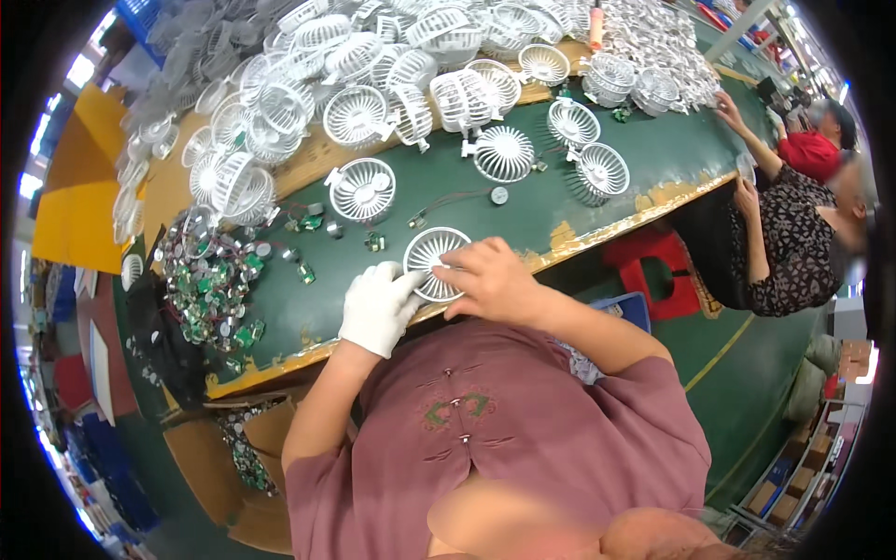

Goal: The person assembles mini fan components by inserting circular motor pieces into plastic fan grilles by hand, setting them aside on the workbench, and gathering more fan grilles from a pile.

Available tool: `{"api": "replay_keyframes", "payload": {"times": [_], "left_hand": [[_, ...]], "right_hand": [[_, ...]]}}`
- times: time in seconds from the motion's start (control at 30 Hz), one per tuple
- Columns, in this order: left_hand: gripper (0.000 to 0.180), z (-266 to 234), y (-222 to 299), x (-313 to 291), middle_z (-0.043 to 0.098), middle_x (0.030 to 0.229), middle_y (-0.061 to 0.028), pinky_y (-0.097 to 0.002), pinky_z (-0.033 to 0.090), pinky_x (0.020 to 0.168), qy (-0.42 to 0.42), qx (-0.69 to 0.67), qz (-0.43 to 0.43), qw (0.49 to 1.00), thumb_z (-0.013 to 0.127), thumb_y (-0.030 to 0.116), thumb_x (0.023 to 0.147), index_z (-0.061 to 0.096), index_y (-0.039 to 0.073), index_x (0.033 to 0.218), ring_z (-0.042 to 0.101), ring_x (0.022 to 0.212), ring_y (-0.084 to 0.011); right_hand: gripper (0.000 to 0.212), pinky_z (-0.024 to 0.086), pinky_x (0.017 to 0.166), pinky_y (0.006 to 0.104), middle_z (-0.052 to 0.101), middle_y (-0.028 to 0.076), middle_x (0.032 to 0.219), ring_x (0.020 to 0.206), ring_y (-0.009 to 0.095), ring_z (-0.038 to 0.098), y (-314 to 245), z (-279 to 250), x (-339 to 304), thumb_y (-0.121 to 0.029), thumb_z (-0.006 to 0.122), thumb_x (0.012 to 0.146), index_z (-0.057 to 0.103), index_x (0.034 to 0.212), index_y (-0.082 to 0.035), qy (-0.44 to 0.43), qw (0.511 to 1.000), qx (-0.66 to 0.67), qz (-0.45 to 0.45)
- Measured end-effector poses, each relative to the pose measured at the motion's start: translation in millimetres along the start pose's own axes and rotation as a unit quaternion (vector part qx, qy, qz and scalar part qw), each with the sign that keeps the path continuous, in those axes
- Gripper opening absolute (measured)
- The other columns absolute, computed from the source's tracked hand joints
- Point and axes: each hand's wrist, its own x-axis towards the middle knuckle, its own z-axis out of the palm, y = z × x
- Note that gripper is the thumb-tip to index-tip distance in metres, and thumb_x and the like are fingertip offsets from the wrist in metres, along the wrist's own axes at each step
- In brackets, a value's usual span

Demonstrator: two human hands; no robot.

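Observation:
At the near edge of the green table I have a round, white, slatted fan housing [427,250]. My left hand [377,308], in a white glove, grips its left rim between thumb and fingers. Bare, my right hand [502,284] closes on its right side, with bent fingers reaching over the slats and hiding part of them. Just beyond lie a small green circuit board [375,242] and a small motor [499,195] on thin wires. Another white housing [362,189] rests farther back, with parts inside it.
White housings [355,117] pile up along the back. Wired motors and boards [210,280] form a heap at left. Small white parts [653,56] cover the far right. A co-worker [793,233] sits at right, near a red stool [658,271]. An open cardboard box [201,476] stands below left.

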Motion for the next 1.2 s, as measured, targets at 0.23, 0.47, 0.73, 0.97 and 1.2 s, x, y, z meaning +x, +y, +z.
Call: {"api": "replay_keyframes", "payload": {"times": [0.23,0.47,0.73,0.97,1.2], "left_hand": [[0.041,-12.1,12.7,6.4,0.059,0.107,-0.0098,-0.0408,0.045,0.086,0.09,-0.078,-0.026,0.993,0.073,0.022,0.071,0.064,0.013,0.109,0.056,0.098,-0.0291],[0.036,-6.6,21.3,23.6,0.057,0.112,-0.011,-0.0392,0.045,0.089,0.078,-0.155,0.0,0.985,0.069,0.02,0.075,0.063,0.01,0.109,0.054,0.105,-0.0299],[0.034,4.9,33.3,73.3,0.057,0.115,-0.0115,-0.0403,0.046,0.088,0.029,-0.121,0.061,0.99,0.066,0.025,0.077,0.063,0.012,0.109,0.055,0.104,-0.031],[0.041,22.8,40.6,102.4,0.055,0.118,-0.01,-0.0413,0.045,0.089,0.001,-0.071,0.094,0.993,0.067,0.025,0.077,0.059,0.013,0.115,0.054,0.105,-0.0311],[0.046,51.5,45.1,124.2,0.057,0.11,-0.0101,-0.0412,0.044,0.085,0.042,-0.04,0.083,0.995,0.068,0.027,0.077,0.056,0.014,0.119,0.054,0.099,-0.0299]], "right_hand": [[0.048,0.043,0.076,0.0357,0.058,0.006,0.113,0.088,0.022,0.057,7.9,-11.3,-18.9,-0.026,0.076,0.066,0.063,0.11,-0.013,0.072,0.995,-0.067,0.003],[0.04,0.042,0.073,0.0352,0.061,0.004,0.105,0.083,0.02,0.058,56.6,-95.8,-50.5,-0.02,0.079,0.064,0.067,0.103,-0.017,0.211,0.935,-0.237,0.157],[0.027,0.041,0.075,0.0375,0.06,0.001,0.101,0.086,0.02,0.059,149.8,-101.5,-102.7,-0.027,0.074,0.071,0.067,0.096,-0.018,0.151,0.915,-0.304,0.219],[0.02,0.039,0.083,0.043,0.063,0.003,0.1,0.093,0.023,0.058,244.7,-153.6,-149.6,-0.024,0.073,0.072,0.066,0.088,-0.014,0.132,0.861,-0.406,0.278],[0.038,0.046,0.08,0.0375,0.061,0.009,0.102,0.1,0.026,0.057,246.2,-125.7,-76.4,-0.012,0.073,0.068,0.061,0.104,-0.009,0.192,0.903,-0.311,0.225]]}}
